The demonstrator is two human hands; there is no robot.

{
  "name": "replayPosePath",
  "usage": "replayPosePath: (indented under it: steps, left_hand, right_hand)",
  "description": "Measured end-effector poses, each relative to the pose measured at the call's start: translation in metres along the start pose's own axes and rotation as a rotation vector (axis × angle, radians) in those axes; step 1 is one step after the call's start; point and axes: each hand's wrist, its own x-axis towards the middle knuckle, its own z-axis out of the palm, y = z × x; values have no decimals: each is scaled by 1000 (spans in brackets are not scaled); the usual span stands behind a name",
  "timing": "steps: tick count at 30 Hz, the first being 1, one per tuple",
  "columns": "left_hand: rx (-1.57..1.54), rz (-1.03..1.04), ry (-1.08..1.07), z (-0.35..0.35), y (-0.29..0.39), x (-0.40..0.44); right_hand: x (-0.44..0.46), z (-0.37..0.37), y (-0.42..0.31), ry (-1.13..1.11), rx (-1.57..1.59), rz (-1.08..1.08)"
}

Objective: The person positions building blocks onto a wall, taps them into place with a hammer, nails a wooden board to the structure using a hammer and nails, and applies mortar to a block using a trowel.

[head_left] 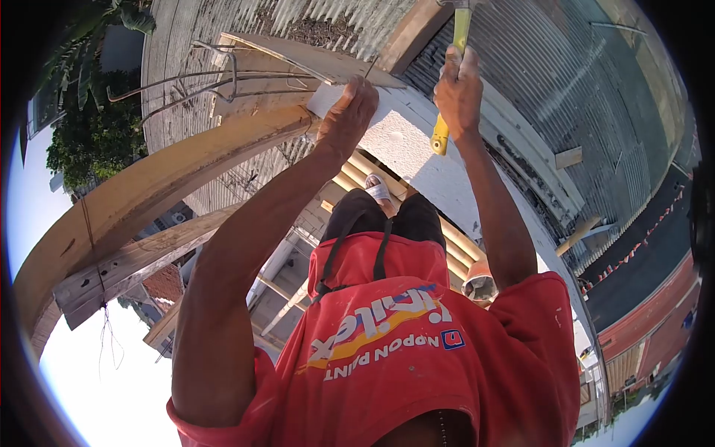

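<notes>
My left hand point(348, 118) is closed, its fingers pinching a thin nail point(370, 68) that stands up beside a wooden board's end. The nail's lower part is hidden by my fingers. Wrapped round the grip of a hammer point(441, 132) with a yellow handle is my right hand point(458, 91). It is raised to the right of the nail and apart from it. The hammer's head is partly cut off by the top edge. Close to my left hand are a wooden board point(298, 56) and a white rough wall top point(402, 127).
Bent steel bars point(186, 86) jut out at the left. A long curved timber point(149, 167) runs down the left side. Below me, a foot in a sandal point(377, 186) stands by bamboo poles point(456, 257), near a bucket point(480, 283). Corrugated roofing point(581, 89) lies to the right.
</notes>
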Motion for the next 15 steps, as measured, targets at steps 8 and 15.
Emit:
replayPosePath:
  steps: [8,15]
  left_hand:
    - [-8,14,-19,3,6,-1]
    - [1,25,-70,-4,3,3]
  right_hand:
    - [48,-48,-26,-340,397,278]
    - [3,10,99,-660,-170,-127]
